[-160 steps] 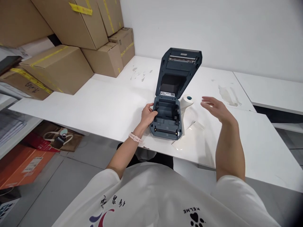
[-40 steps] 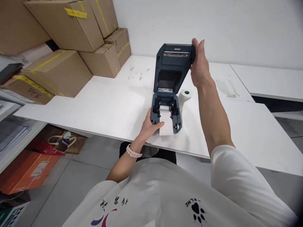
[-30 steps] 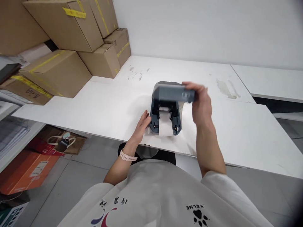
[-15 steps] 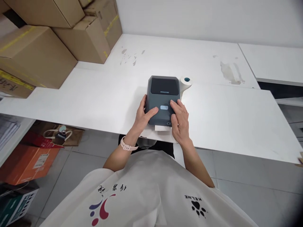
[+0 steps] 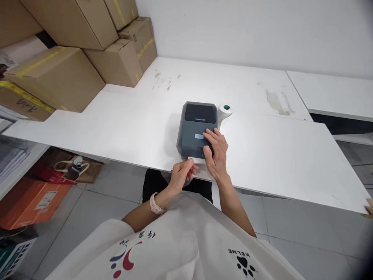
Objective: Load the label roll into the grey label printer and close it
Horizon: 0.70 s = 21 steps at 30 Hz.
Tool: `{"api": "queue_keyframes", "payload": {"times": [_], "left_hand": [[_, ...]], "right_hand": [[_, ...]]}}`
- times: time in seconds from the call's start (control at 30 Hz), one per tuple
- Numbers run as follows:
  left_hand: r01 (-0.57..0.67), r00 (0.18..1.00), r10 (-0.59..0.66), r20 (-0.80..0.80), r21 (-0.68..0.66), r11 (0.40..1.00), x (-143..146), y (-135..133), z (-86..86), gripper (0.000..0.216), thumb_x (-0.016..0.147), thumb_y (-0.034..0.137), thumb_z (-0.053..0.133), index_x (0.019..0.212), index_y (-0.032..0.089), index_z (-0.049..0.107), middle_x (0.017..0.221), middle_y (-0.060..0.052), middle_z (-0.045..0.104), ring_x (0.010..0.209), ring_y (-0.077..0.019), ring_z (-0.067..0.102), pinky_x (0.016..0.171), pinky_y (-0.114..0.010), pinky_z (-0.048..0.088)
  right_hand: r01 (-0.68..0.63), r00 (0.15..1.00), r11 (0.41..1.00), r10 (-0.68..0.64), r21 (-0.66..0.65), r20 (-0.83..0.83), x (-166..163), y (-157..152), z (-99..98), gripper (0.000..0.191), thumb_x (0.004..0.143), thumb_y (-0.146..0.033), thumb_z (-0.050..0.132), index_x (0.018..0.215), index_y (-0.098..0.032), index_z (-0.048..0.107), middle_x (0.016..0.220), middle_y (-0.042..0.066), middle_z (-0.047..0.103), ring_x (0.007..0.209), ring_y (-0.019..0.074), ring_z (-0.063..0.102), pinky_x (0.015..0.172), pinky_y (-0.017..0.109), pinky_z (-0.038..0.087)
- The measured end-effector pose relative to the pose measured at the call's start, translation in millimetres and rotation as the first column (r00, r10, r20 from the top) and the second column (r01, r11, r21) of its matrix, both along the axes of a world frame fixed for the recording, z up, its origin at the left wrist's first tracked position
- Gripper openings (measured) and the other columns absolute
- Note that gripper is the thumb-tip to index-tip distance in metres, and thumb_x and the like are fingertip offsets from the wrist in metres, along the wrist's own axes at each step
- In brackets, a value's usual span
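On table (image 5: pixel 131 132) near boxes (image 5: pixel 124 64), roll (image 5: pixel 222 115) beside printer (image 5: pixel 192 130), right fingers (image 5: pixel 211 136) spread atop printer, left fingers (image 5: pixel 189 161) pinching paper (image 5: pixel 199 160)

Finishes about the printer (image 5: pixel 195 129): matt plastic, paper, smooth board.

Printer shell: smooth plastic, matt; dark panel (image 5: pixel 194 111) on its top smooth, slightly sleeker. Paper strip (image 5: pixel 199 160) at printer's front edge: thin, matt. Roll (image 5: pixel 222 114) just beside printer's right side: wound paper, smooth, matt. Bench (image 5: pixel 131 124) under printer: smooth, laminate-like, low sheen; dull, rough-looking patch (image 5: pixel 278 102) beyond printer to the right. Boxes (image 5: pixel 61 77) left of printer: matt cardboard; tape (image 5: pixel 25 95) on them plastic-looking, shinier. Shirt (image 5: pixel 175 241), nearer than printer: soft creased cloth, matt.
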<state>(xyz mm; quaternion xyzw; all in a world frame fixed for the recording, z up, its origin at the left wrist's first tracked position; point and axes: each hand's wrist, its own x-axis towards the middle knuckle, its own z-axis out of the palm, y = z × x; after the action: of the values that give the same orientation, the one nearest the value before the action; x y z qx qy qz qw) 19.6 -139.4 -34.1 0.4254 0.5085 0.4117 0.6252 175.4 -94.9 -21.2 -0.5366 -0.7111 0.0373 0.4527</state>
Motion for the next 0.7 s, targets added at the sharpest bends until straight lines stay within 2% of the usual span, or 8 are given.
{"api": "queue_keyframes", "payload": {"times": [0.07,0.2,0.4,0.47,0.53,0.63,0.7], "left_hand": [[0.027,0.999,-0.024,0.043,-0.05,0.998,2.1,7.7,7.1,0.046,0.082,0.061,0.067,0.067,0.018,0.069,0.056,0.0,0.059,0.047,-0.009,0.045,0.049,-0.026,0.032],[0.008,1.0,-0.007,-0.01,0.024,1.0,-0.2,16.5,12.4,0.04,0.083,0.054,0.069,0.065,0.018,0.07,0.049,0.003,0.053,0.044,-0.0072,0.04,0.048,-0.025,0.031],[0.063,0.998,-0.062,-0.015,0.05,0.997,-4.9,11.3,7.0,0.039,0.084,0.054,0.066,0.068,0.019,0.072,0.055,0.002,0.058,0.047,-0.0088,0.045,0.051,-0.026,0.036],[0.003,1.0,-0.003,-0.008,0.084,0.996,-8.0,10.2,8.1,0.042,0.086,0.053,0.062,0.061,0.019,0.068,0.052,0.002,0.054,0.047,-0.0091,0.044,0.05,-0.026,0.035],[-0.127,0.992,0.129,0.004,0.171,0.977,-14.4,11.5,10.0,0.047,0.089,0.051,0.057,0.054,0.02,0.063,0.05,0.002,0.05,0.048,-0.0095,0.042,0.05,-0.026,0.034],[-0.31,0.949,0.314,0.037,0.3,0.902,-30.0,21.2,12.2,0.047,0.092,0.047,0.054,0.054,0.02,0.062,0.05,0.001,0.047,0.049,-0.01,0.042,0.051,-0.026,0.034],[-0.365,0.925,0.378,0.032,0.346,0.864,-41.5,33.6,13.3,0.044,0.093,0.046,0.053,0.059,0.02,0.064,0.053,0.001,0.049,0.051,-0.0103,0.043,0.051,-0.026,0.036]], "right_hand": [[0.011,0.999,1.0,-0.011,-0.015,0.035,0.0,-0.6,1.4,0.04,0.107,-0.039,0.036,0.14,-0.034,0.057,0.147,0.006,0.062,0.151,0.0272,0.045,0.123,0.058,0.032],[0.028,0.992,0.999,-0.026,-0.016,0.126,-1.1,-2.0,6.3,0.037,0.107,-0.04,0.038,0.133,-0.035,0.063,0.147,0.005,0.063,0.149,0.0279,0.047,0.122,0.056,0.031],[0.089,0.962,0.995,-0.097,0.042,0.256,-3.7,-1.3,15.1,0.031,0.104,-0.043,0.05,0.129,-0.037,0.066,0.142,0.003,0.067,0.142,0.0304,0.053,0.126,0.061,0.014],[0.085,0.961,0.996,-0.085,0.013,0.263,-2.6,-3.1,13.4,0.033,0.104,-0.045,0.05,0.132,-0.038,0.065,0.146,0.004,0.064,0.146,0.031,0.049,0.127,0.062,0.013],[0.078,0.968,0.996,-0.064,-0.047,0.244,-0.6,-7.5,8.7,0.037,0.104,-0.047,0.047,0.138,-0.038,0.06,0.156,0.006,0.055,0.152,0.0317,0.042,0.126,0.064,0.016],[0.052,0.989,0.993,-0.038,-0.104,0.14,3.6,-15.6,0.9,0.048,0.104,-0.052,0.042,0.15,-0.037,0.046,0.166,0.011,0.04,0.154,0.0333,0.038,0.123,0.069,0.021],[0.034,0.999,0.996,-0.032,-0.086,0.028,7.0,-18.8,-0.5,0.055,0.104,-0.054,0.04,0.156,-0.037,0.037,0.166,0.014,0.039,0.154,0.0341,0.039,0.121,0.071,0.024]]}}
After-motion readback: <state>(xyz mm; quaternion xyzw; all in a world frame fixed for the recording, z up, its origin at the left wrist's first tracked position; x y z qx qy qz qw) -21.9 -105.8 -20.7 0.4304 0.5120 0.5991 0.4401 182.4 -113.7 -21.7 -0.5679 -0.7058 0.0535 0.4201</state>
